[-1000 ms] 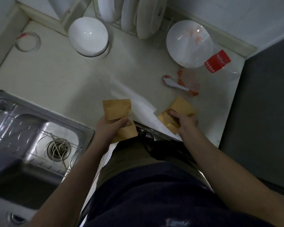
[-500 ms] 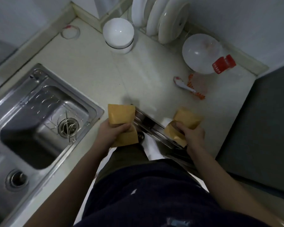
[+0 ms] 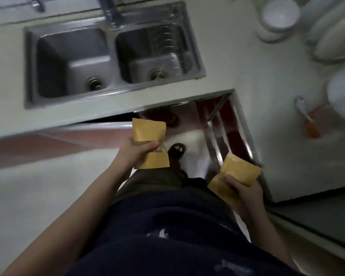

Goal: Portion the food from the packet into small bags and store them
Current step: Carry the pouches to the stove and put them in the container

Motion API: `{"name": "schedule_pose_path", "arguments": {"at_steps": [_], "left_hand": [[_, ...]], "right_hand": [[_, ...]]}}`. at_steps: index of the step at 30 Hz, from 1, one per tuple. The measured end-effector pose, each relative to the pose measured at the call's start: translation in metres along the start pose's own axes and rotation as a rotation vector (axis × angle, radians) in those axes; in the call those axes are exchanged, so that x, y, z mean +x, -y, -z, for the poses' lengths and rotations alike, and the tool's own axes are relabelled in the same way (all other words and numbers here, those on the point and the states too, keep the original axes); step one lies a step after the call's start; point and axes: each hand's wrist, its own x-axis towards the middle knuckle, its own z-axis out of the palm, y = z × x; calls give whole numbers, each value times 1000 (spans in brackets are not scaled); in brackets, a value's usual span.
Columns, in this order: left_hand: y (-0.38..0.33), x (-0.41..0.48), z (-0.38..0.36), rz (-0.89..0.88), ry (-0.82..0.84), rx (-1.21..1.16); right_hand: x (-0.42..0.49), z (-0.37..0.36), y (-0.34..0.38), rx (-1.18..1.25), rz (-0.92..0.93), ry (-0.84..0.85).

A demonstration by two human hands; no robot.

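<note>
Steel sink [image 3: 88,99] with 2 basins, faucet [image 3: 111,14] behind it, white bowl [image 3: 279,13] on pale countertop [image 3: 277,146], upright plates [image 3: 337,38], white spoon [image 3: 304,110].

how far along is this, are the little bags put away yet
Done, it seems: the small brown bags look filled. In hand: the left hand grips the left bags, the right hand grips the right bags. Left: storing; none is put away yet.

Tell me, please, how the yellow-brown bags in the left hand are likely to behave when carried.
The bags are probably fairly stiff: their ends stick out flat above and below the left hand without drooping. They seem light, since one hand grips them at the middle. Stacked smooth faces might slide apart, so a firm grip looks wise.
</note>
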Motion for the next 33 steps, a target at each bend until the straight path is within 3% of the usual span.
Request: {"name": "schedule_pose_path", "arguments": {"at_steps": [4,8,18,27,33], "left_hand": [[52,-56,71,42,-294,-159],[115,-115,120,100,-525,-299],[277,-260,186,238,-936,-767],[378,-355,267,230,-1203,-960],[399,-370,302,232,-1248,-1086]], "right_hand": [[-2,-32,-4,-205,-36,166],[-15,-84,0,-412,81,355],[-118,-253,-62,-827,259,958],[-230,-386,-159,-1003,233,1123],[-267,-453,-166,-1111,216,1086]]}}
